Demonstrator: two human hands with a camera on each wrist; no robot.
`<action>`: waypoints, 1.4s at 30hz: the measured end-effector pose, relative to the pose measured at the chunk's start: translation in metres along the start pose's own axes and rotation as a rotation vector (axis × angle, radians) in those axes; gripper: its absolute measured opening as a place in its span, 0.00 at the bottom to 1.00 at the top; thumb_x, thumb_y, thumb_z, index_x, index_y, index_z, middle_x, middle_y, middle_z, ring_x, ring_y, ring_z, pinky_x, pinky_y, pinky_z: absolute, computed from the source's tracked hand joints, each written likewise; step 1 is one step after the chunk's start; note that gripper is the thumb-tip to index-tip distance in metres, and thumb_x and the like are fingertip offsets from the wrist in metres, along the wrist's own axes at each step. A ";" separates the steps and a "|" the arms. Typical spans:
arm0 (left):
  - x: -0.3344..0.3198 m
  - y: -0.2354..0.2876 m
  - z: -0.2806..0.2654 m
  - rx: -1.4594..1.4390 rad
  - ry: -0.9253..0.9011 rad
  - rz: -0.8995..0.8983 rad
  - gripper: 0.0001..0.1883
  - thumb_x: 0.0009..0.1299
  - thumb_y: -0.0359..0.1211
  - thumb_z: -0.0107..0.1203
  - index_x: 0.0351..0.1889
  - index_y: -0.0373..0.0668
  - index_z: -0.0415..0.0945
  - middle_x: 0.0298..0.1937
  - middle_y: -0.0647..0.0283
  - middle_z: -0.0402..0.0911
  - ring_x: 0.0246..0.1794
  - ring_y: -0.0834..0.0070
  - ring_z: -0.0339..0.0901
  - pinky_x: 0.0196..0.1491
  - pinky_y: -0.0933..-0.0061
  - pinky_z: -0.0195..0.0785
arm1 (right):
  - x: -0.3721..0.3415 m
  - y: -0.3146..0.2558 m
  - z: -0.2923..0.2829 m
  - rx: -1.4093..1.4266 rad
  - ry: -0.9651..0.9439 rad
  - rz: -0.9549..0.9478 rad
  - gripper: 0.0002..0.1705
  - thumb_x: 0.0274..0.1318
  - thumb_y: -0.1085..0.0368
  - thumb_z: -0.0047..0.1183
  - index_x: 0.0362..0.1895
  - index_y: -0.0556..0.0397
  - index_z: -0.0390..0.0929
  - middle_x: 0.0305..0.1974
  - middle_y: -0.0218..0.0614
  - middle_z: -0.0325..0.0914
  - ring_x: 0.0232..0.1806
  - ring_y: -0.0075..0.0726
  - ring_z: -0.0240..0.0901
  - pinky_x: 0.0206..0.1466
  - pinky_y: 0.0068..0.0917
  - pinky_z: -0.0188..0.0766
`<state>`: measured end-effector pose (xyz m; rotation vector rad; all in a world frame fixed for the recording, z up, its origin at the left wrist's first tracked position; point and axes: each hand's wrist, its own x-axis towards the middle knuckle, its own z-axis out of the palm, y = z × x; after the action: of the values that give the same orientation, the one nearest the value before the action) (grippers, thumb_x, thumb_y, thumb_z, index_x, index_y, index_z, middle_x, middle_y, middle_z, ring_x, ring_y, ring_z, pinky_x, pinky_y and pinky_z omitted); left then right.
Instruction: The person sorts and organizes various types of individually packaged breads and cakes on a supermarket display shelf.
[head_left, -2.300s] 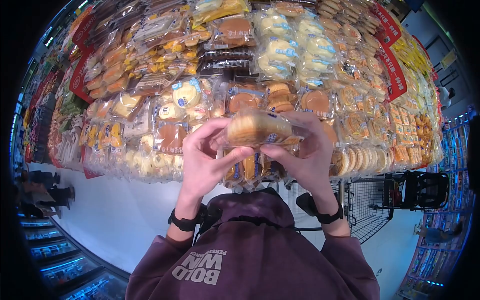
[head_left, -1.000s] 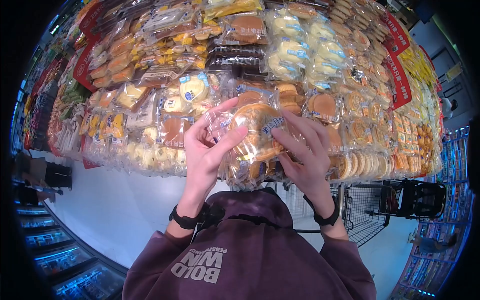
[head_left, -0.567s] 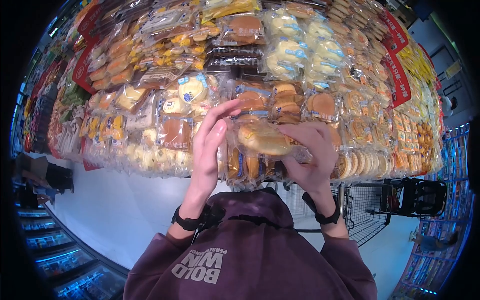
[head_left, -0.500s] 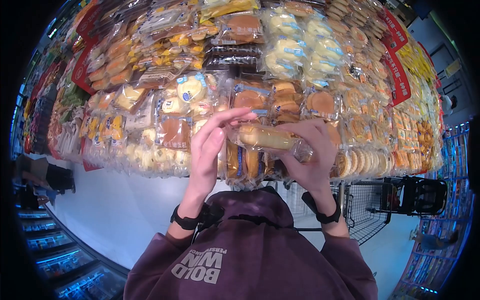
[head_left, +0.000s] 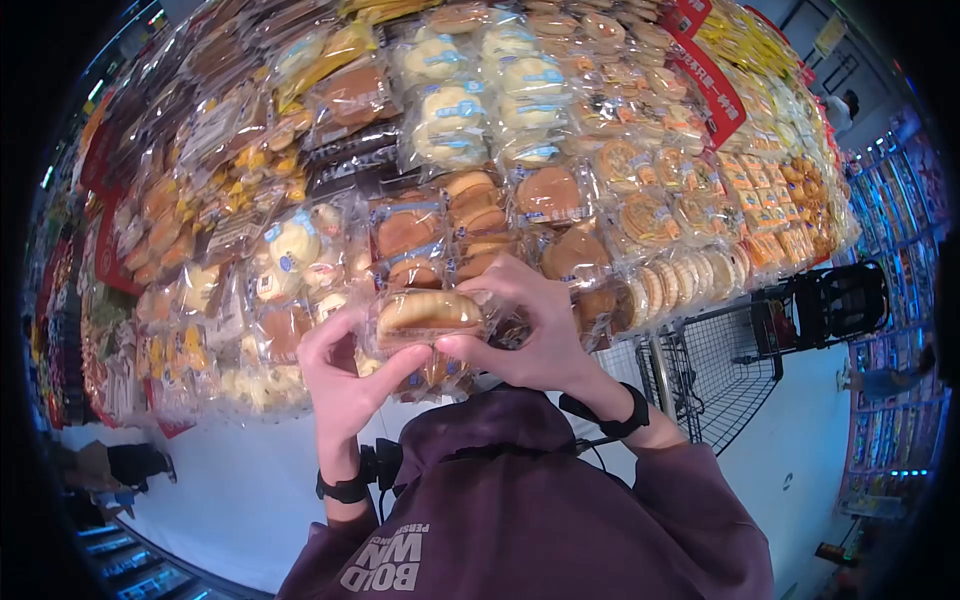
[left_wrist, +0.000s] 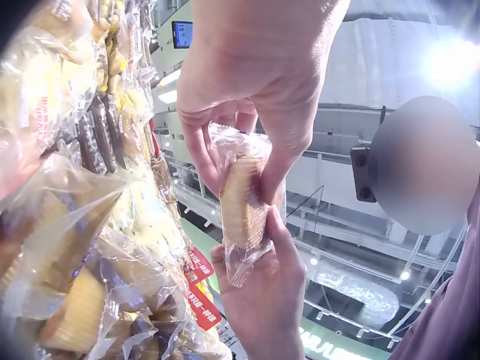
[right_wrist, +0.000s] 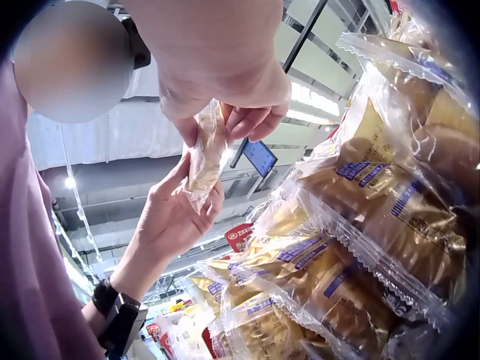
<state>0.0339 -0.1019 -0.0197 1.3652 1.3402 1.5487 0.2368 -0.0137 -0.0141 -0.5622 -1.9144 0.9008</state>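
In the head view a clear-wrapped pastry (head_left: 430, 312) is held edge-on between both hands, above the near edge of the display. The left hand (head_left: 345, 365) pinches its left end with thumb and fingers; the right hand (head_left: 530, 325) grips its right end, and the thumb tips nearly meet below it. The left wrist view shows the wrapped pastry (left_wrist: 244, 202) between the left hand (left_wrist: 259, 82) above and the right hand (left_wrist: 266, 300) below. In the right wrist view the wrapper (right_wrist: 205, 157) spans the right hand (right_wrist: 217, 67) and left hand (right_wrist: 161, 217).
Packaged pastries (head_left: 560, 195) lie in dense rows across the display, with a red sign strip (head_left: 708, 85) at the right. A wire shopping cart (head_left: 725, 375) stands at the right, a stroller-like black item (head_left: 840, 300) beyond it. A person's legs (head_left: 125, 465) show at far left.
The left hand, earlier loosely beside the pastry, now pinches its left end. Both hands and the pastry have moved left and slightly down, and the head view has shifted and tilted.
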 end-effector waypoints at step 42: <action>0.065 0.040 0.240 0.392 -0.561 0.559 0.17 0.51 0.23 0.60 0.40 0.44 0.88 0.45 0.69 0.86 0.52 0.66 0.79 0.53 0.63 0.73 | -0.051 0.034 -0.264 -0.006 -0.407 0.128 0.40 0.37 0.58 0.75 0.55 0.53 0.70 0.60 0.41 0.70 0.62 0.48 0.66 0.65 0.41 0.61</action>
<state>0.2552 0.0115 0.0190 2.3596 0.9731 1.0934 0.4942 0.0671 0.0145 -0.5393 -2.2640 1.1611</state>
